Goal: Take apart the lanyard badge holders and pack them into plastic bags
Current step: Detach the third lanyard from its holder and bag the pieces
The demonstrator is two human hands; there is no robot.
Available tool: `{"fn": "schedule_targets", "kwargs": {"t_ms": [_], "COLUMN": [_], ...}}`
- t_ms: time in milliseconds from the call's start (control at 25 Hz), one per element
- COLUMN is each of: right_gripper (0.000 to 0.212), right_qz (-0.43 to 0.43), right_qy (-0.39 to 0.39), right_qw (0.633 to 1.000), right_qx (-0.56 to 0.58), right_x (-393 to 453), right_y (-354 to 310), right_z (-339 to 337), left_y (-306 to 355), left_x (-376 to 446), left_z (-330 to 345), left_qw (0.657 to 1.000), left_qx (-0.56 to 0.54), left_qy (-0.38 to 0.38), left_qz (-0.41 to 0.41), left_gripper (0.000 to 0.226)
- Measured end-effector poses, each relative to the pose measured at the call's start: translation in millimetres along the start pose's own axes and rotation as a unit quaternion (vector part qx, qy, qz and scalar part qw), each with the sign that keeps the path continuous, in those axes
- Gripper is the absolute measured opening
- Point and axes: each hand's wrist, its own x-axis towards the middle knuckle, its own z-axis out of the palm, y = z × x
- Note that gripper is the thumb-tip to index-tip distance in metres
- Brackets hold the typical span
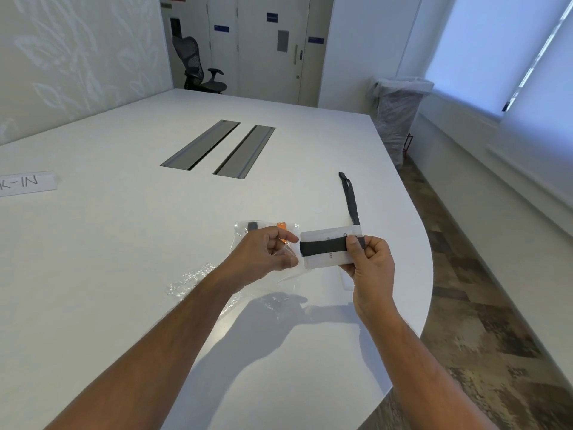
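Note:
My right hand [370,259] grips a white badge holder [325,259] with a black lanyard strap [322,246] laid across its front. The strap's loose end [350,197] trails away over the white table [124,243]. My left hand [269,251] pinches the edge of a clear plastic bag [286,270] just left of the badge holder. Behind that hand lies another clear bag [266,228] holding a dark piece and an orange piece. A crumpled clear bag [192,279] rests on the table under my left forearm.
Two grey cable hatches [217,148] sit in the table's middle. A paper sign [26,183] lies at the left edge. The table's curved edge runs close on the right. A bin with a plastic liner [398,110] and an office chair [198,66] stand beyond.

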Motion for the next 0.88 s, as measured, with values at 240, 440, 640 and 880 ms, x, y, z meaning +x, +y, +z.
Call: {"fn": "schedule_targets", "kwargs": {"t_ms": [240, 440, 640, 880], "right_gripper": [0.01, 0.012, 0.019, 0.011], "right_qz": [-0.025, -0.072, -0.104, -0.117], "right_qy": [-0.017, -0.039, -0.056, -0.109], "right_qw": [0.998, 0.986, 0.972, 0.955], "right_qx": [-0.054, -0.148, -0.201, -0.25], "right_x": [-5, -2, 0, -3], "right_y": [-1, -2, -9, -4], "right_z": [5, 6, 4, 8], "left_y": [0, -4, -6, -4], "left_x": [4, 7, 5, 8], "left_z": [7, 8, 10, 17], "left_qw": [0.999, 0.998, 0.997, 0.996], "left_qx": [-0.038, -0.053, -0.06, -0.076], "left_qy": [-0.023, -0.034, -0.038, -0.033], "left_qz": [-0.012, -0.022, -0.02, -0.011], "left_gripper": [0.026, 0.024, 0.024, 0.018]}}
